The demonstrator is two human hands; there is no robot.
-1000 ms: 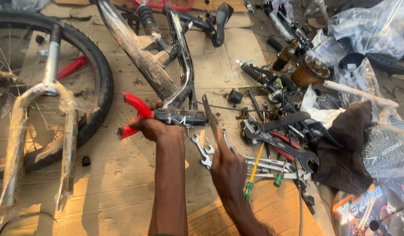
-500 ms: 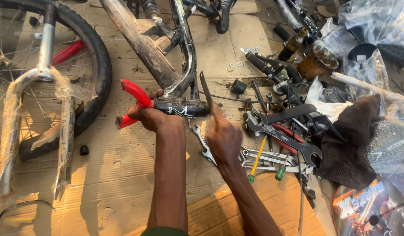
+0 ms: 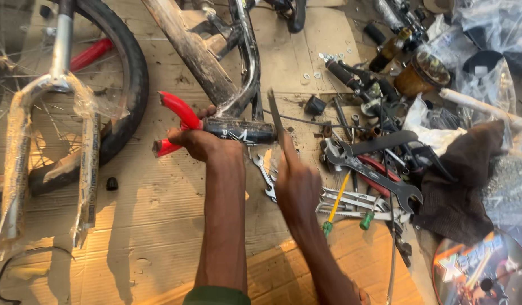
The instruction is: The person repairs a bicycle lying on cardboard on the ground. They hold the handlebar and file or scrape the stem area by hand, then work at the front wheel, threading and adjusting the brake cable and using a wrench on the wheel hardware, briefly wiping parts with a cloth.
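My left hand (image 3: 200,142) grips the red-handled pliers (image 3: 179,111), whose jaws are at the left end of the black bottom-bracket shell (image 3: 243,130) of a bicycle frame (image 3: 188,49) lying on cardboard. My right hand (image 3: 298,189) is just right of and below the shell. It pinches a thin flat metal strip (image 3: 275,116) that points up past the shell's right end. The pliers' jaws are hidden behind my left hand.
A wheel with a black tyre (image 3: 132,85) and a plastic-wrapped silver fork (image 3: 24,147) lie at the left. Spanners (image 3: 379,176), green-handled screwdrivers (image 3: 365,221), a dark cloth (image 3: 464,189), small parts and plastic bags (image 3: 487,34) crowd the right. A small black cap (image 3: 111,183) lies on the cardboard.
My right hand has risen from over the spanners to the shell's right end, bringing the metal strip with it. My left hand keeps its grip on the pliers.
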